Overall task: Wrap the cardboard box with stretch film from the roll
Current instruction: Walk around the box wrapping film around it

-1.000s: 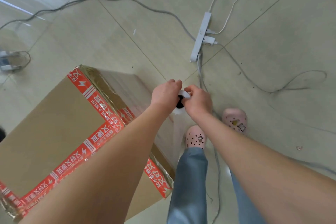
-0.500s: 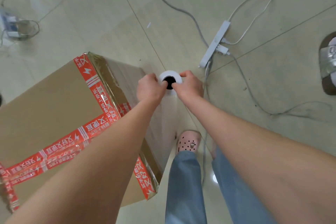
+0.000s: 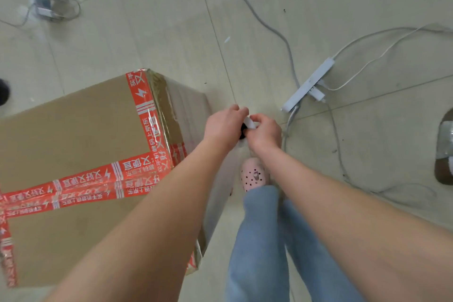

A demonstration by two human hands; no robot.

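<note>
The head camera is the only view, and it looks straight down past my forearms to the tiled floor [image 3: 245, 19]. My left hand [image 3: 224, 125] and my right hand [image 3: 264, 133] meet over the top end of the upright roll of clear stretch film [image 3: 249, 122]. Only its white core rim and dark centre hole show between my fingers. Each grip is curled tight round that end, left from the box side and right from the other, so both hold the roll. How far down the roll reaches I cannot tell, because my hands hide it.

The large brown cardboard box sealed with red printed tape [image 3: 73, 142] stands on the floor just left of the roll, with its near corner beside my left wrist. A pale translucent sheet of film [image 3: 220, 198] seems to run from the roll along the box's side face, which looks glossy, as if it is partly covered.

I judge the step to be mid-wrap, carrying the roll round a corner of the box. The next move calls for steady tension, the roll kept upright and close to the cardboard, and careful footing. My pink perforated clog [image 3: 253, 174] is near a grey cable [image 3: 291, 68] and the white power strip [image 3: 308, 84], which lie along my likely path.
</note>
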